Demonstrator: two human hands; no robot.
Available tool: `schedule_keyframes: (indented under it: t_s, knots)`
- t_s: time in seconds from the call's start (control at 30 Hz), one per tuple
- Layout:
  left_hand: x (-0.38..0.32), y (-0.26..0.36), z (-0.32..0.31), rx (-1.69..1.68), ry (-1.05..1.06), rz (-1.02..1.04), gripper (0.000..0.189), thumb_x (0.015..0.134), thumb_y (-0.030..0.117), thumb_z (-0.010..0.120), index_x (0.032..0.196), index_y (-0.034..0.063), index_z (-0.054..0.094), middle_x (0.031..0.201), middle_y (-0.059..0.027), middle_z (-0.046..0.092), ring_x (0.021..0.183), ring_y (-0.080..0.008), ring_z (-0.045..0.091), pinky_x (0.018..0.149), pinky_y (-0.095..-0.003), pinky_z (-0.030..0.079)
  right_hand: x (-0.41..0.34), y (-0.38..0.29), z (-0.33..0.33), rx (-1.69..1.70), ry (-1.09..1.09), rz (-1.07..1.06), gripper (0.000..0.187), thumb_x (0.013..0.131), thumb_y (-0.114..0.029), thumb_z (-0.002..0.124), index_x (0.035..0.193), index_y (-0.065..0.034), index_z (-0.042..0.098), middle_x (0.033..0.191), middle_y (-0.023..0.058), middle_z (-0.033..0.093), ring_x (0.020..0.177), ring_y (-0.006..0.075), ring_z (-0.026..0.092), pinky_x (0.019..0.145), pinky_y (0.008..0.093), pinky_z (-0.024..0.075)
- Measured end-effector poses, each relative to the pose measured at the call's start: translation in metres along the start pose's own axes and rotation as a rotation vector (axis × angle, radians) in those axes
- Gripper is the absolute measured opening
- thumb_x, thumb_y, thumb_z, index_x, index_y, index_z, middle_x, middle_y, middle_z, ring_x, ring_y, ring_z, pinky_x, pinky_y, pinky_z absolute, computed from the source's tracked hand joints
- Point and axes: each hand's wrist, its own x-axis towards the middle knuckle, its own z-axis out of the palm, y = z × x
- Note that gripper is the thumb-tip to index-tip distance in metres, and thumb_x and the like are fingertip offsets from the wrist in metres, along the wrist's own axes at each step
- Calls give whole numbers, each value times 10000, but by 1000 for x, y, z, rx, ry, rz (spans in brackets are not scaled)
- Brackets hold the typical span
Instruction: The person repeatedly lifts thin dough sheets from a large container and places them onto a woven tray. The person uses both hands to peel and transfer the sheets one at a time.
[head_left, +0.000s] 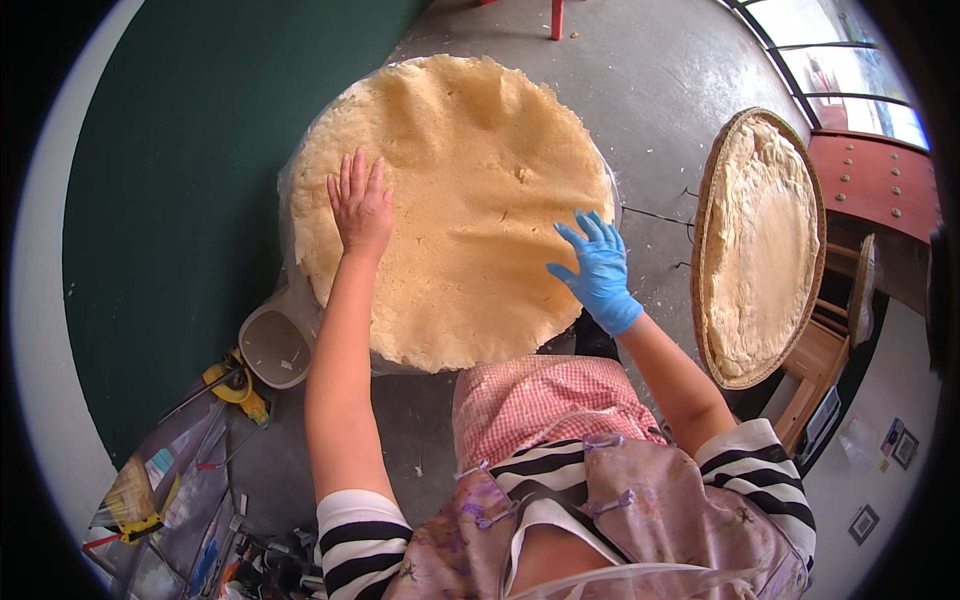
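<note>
A large round sheet of thin, tan flatbread with ragged edges and several soft folds lies before me. Clear plastic shows along its left rim, and what supports it is mostly hidden. My bare left hand rests palm down near the left side of the sheet, fingers slightly apart. At the right edge, my right hand wears a blue disposable glove. Its fingers are spread over the sheet and hold nothing; whether they touch it I cannot tell.
To the right, a round woven tray carries more pale flatbread on a thin metal stand. A white bin stands at lower left, near a yellow-handled tool. A dark green wall panel rises on the left.
</note>
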Motion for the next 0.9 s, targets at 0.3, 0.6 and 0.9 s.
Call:
schedule_keyframes:
  t_s: [0.3, 0.6, 0.9]
  knots:
    - [6, -36, 47, 289, -244, -282, 823, 809, 590, 554, 1461, 195, 243, 1544, -79, 129, 1428, -251, 64, 1114, -542, -5, -7, 36, 63, -78, -251, -43, 897, 729, -575, 634, 1455, -193, 271, 1524, 113, 170, 1413, 340, 110, 1129, 515, 59]
    - [-15, 5, 43, 97, 19, -132, 842, 765, 498, 656, 1437, 142, 294, 1517, -174, 173, 1407, -333, 133, 1096, -574, 34, -3, 30, 42, 89, -82, -1, 870, 736, -578, 631, 1453, -234, 279, 1533, 123, 142, 1414, 341, 108, 1118, 545, 58]
    - [-215, 191, 31, -94, -653, 143, 843, 770, 639, 558, 1391, 103, 362, 1486, -202, 231, 1369, -395, 205, 1094, -575, 109, 25, 87, 53, 318, -109, -13, 836, 761, -509, 635, 1446, -187, 281, 1523, 156, 155, 1411, 362, 113, 1124, 539, 85]
